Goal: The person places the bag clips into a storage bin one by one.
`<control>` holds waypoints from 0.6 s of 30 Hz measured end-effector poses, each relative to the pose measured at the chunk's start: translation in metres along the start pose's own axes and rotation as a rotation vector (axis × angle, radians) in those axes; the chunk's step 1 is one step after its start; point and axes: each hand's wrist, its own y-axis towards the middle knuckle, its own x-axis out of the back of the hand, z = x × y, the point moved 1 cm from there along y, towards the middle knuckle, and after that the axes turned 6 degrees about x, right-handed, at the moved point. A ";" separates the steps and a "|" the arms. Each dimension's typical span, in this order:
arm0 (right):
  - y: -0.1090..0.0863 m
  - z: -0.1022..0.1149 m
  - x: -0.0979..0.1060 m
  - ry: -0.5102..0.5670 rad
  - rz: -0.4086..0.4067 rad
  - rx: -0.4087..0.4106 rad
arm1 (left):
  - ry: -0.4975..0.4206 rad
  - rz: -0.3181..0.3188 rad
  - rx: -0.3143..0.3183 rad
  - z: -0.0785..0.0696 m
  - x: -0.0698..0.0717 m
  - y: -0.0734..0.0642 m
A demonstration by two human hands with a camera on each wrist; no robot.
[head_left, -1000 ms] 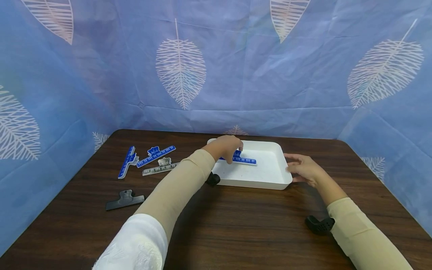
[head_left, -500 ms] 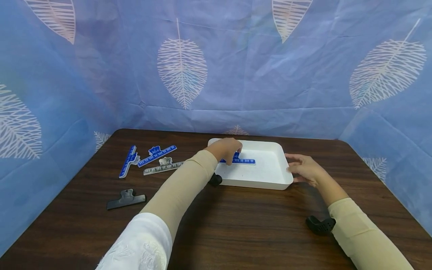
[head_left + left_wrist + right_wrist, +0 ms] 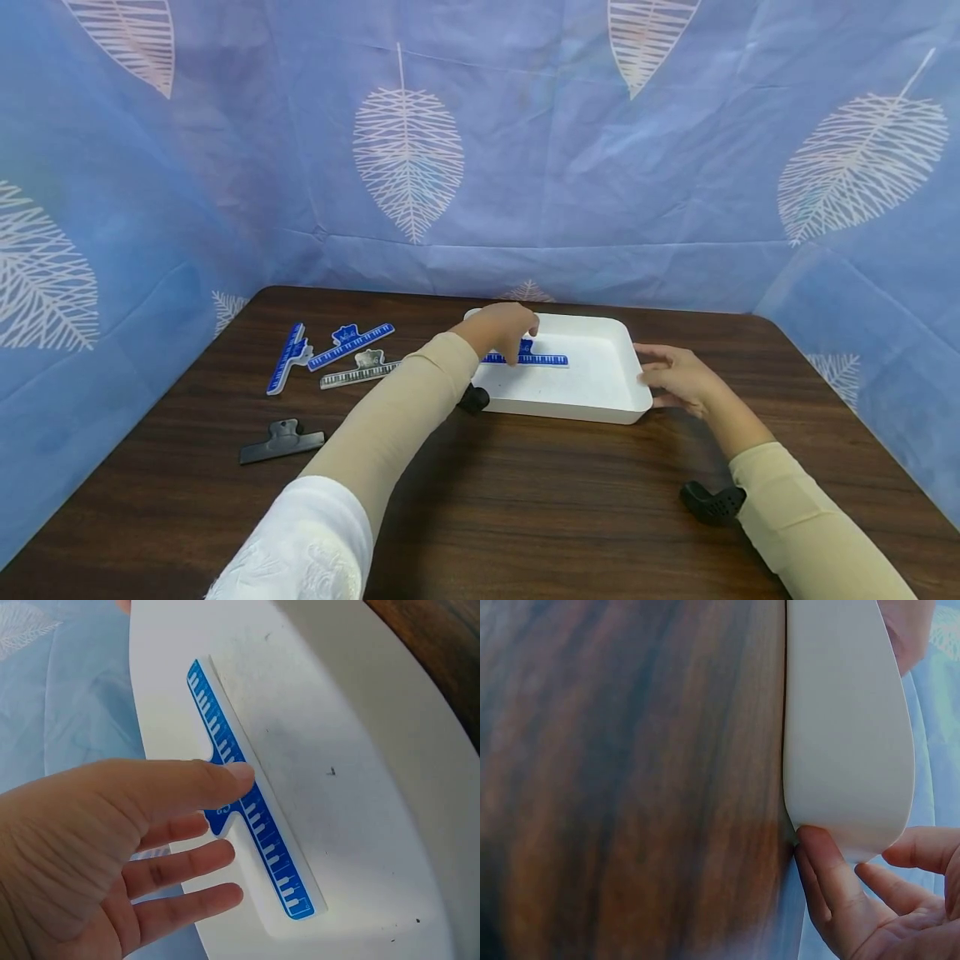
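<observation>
A blue clip (image 3: 545,360) with a piano-key pattern is inside the white tray (image 3: 570,398), near its back left. My left hand (image 3: 498,327) is over it. In the left wrist view my left thumb crosses the middle of the clip (image 3: 274,855) by its handle, while the index finger is hidden behind the thumb; the other fingers spread loosely below. My right hand (image 3: 675,379) holds the right end of the tray. In the right wrist view, digits of my right hand (image 3: 874,915) touch the rim and bottom edge of the tray (image 3: 847,720).
Left on the brown table (image 3: 525,500) lie two more blue piano-key clips, one upright-angled (image 3: 287,360) and one slanted (image 3: 352,346). Near them are a clear piano-key clip (image 3: 360,373), partly behind my left arm, and a black clip (image 3: 281,442). Patterned blue cloth (image 3: 525,167) surrounds the table.
The blue clip in the tray shifts very slightly left relative to the tray. Both hands stay almost where they were; the head view itself moves a little.
</observation>
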 end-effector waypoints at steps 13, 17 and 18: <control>-0.001 0.001 -0.001 0.008 -0.002 0.003 | 0.039 -0.104 -0.121 -0.006 0.010 -0.011; -0.001 0.002 -0.002 0.010 -0.005 0.002 | 0.046 -0.115 -0.179 -0.010 0.015 -0.020; -0.001 0.002 -0.002 0.006 -0.005 0.001 | 0.049 -0.114 -0.191 -0.011 0.016 -0.022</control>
